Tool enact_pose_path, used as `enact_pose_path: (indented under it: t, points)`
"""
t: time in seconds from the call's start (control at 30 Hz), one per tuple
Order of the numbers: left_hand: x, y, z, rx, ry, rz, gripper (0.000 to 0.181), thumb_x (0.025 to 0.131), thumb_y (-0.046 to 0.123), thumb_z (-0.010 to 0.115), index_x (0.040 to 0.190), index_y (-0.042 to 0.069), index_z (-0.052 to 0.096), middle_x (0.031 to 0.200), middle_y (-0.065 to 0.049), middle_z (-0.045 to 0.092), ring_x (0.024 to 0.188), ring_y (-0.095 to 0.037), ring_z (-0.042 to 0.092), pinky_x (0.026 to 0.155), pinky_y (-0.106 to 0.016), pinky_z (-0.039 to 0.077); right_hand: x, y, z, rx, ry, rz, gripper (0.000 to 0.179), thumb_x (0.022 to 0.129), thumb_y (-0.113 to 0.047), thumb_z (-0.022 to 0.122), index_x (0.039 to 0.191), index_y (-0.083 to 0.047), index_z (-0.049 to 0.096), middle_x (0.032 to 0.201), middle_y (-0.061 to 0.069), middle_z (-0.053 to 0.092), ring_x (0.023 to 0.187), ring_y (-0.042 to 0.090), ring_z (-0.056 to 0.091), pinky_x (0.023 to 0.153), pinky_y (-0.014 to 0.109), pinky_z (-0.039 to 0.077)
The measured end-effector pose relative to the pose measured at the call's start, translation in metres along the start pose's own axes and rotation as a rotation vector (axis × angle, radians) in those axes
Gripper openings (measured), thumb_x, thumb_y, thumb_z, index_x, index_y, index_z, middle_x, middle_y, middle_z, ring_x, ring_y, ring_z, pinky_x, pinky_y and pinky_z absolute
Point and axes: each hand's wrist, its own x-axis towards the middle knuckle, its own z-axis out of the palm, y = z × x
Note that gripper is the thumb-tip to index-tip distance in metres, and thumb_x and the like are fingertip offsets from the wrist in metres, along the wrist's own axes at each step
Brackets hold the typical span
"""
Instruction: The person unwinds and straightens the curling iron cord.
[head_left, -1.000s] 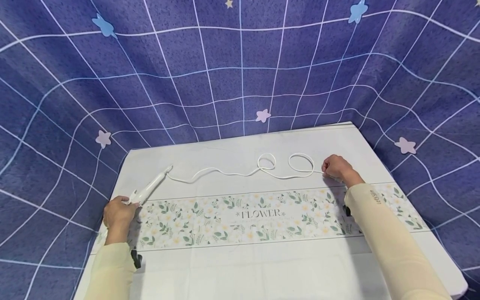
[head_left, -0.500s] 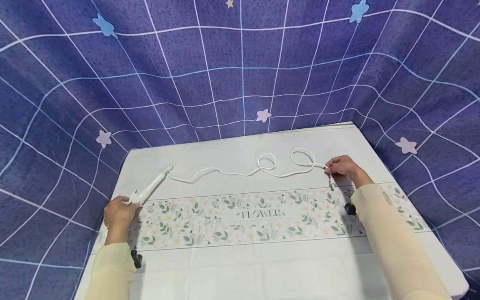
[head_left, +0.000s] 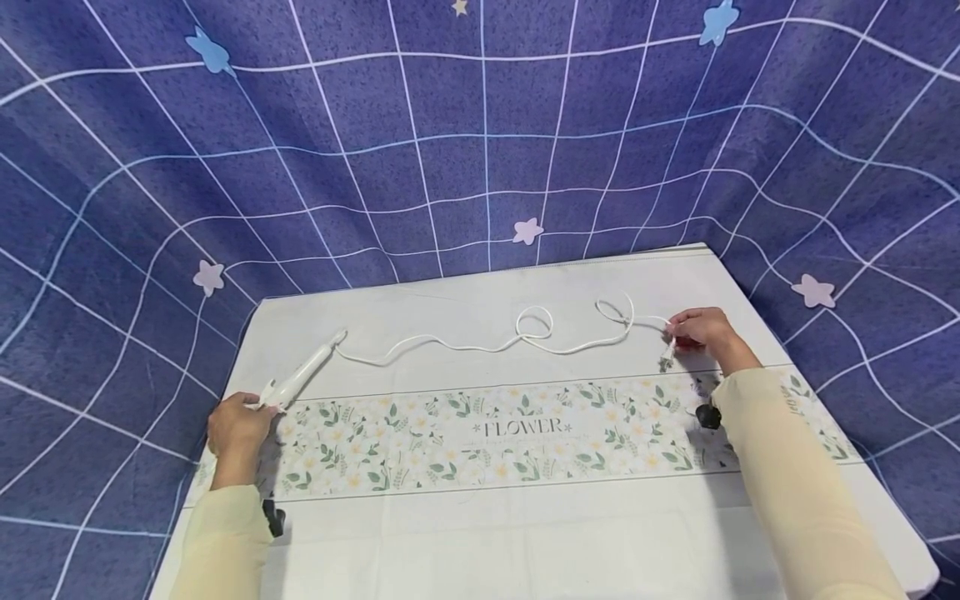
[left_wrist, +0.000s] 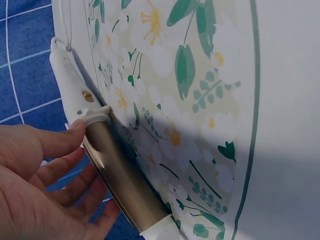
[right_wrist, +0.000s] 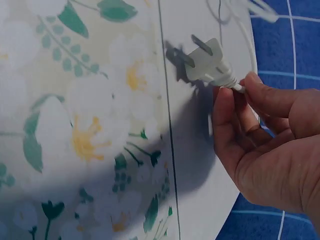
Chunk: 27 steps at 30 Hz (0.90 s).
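Observation:
A curling iron [head_left: 303, 377] with a white handle and a gold barrel [left_wrist: 125, 175] lies slanted at the table's left side. My left hand [head_left: 240, 425] holds it near the collar, thumb on the clamp lever side and fingers along the barrel's far side. From its handle end, a white power cord [head_left: 476, 349] runs right across the table in two loops. At the right, my right hand [head_left: 705, 329] pinches the cord just behind the white two-pin plug [right_wrist: 207, 62]. The plug's prongs point away from the fingers, and it casts a shadow on the cloth.
A white tablecloth [head_left: 450, 550] with a floral band marked FLOWER [head_left: 525, 427] covers the table. Behind and beside the table hangs a blue gridded curtain [head_left: 450, 167] with star shapes. Small black devices [head_left: 708, 416] are worn at both wrists.
My right hand has shifted slightly right and turned, bringing the plug into view below the fingers. The cord's right loop has moved right and narrowed. My left hand stays still.

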Motion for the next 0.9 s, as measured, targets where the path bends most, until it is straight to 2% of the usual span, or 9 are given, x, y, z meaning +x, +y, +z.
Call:
enact_pose_path:
  t: [0.17, 0.27, 0.43, 0.6, 0.77, 0.9]
  points:
    - [0.001, -0.002, 0.000, 0.004, 0.001, -0.001, 0.044, 0.087, 0.017, 0.066, 0.125, -0.003, 0.056, 0.122, -0.032, 0.054, 0.111, -0.050, 0.047, 0.086, -0.061, 0.037, -0.004, 0.004, -0.017, 0.148, 0.032, -0.018, 0.003, 0.089, 0.003, 0.061, 0.092, 0.001, 0.061, 0.064, -0.001, 0.065, 0.056, 0.011, 0.063, 0.059, 0.029, 0.056]
    - [0.001, -0.003, 0.000, -0.001, -0.004, 0.001, 0.043, 0.088, 0.018, 0.066, 0.125, -0.002, 0.056, 0.122, -0.032, 0.054, 0.111, -0.050, 0.046, 0.084, -0.061, 0.037, -0.005, 0.007, -0.028, 0.239, 0.055, -0.007, 0.016, 0.090, 0.006, 0.059, 0.080, -0.007, 0.063, 0.063, -0.001, 0.065, 0.055, 0.010, 0.064, 0.058, 0.027, 0.055]
    - [0.001, -0.003, 0.000, -0.020, -0.005, 0.001, 0.043, 0.087, 0.018, 0.065, 0.125, -0.001, 0.056, 0.123, -0.031, 0.053, 0.113, -0.051, 0.045, 0.086, -0.062, 0.035, -0.010, 0.011, -0.044, 0.360, 0.079, 0.056, 0.031, 0.090, 0.006, 0.058, 0.069, -0.015, 0.065, 0.062, -0.001, 0.065, 0.055, 0.011, 0.064, 0.058, 0.026, 0.055]
    - [0.001, -0.004, 0.001, -0.034, -0.006, -0.003, 0.044, 0.087, 0.018, 0.065, 0.126, -0.001, 0.055, 0.122, -0.031, 0.054, 0.115, -0.051, 0.044, 0.087, -0.064, 0.034, -0.011, 0.021, -0.062, 0.470, 0.093, 0.080, 0.031, 0.087, 0.009, 0.061, 0.065, -0.013, 0.065, 0.060, 0.001, 0.064, 0.053, 0.012, 0.065, 0.054, 0.025, 0.055]
    - [0.001, -0.004, 0.002, -0.046, 0.004, -0.009, 0.044, 0.087, 0.017, 0.065, 0.126, -0.001, 0.056, 0.120, -0.031, 0.054, 0.115, -0.050, 0.044, 0.088, -0.064, 0.032, -0.015, 0.027, -0.075, 0.574, 0.172, 0.118, 0.032, 0.084, 0.013, 0.062, 0.063, -0.011, 0.064, 0.057, 0.002, 0.063, 0.052, 0.014, 0.064, 0.053, 0.027, 0.055]
    - [-0.001, -0.003, 0.002, -0.050, 0.013, -0.010, 0.043, 0.087, 0.017, 0.065, 0.125, -0.001, 0.056, 0.120, -0.031, 0.054, 0.114, -0.050, 0.044, 0.089, -0.065, 0.032, -0.022, 0.025, -0.082, 0.671, 0.227, 0.179, 0.040, 0.085, 0.016, 0.055, 0.057, -0.010, 0.064, 0.055, 0.001, 0.062, 0.050, 0.015, 0.063, 0.052, 0.028, 0.055]
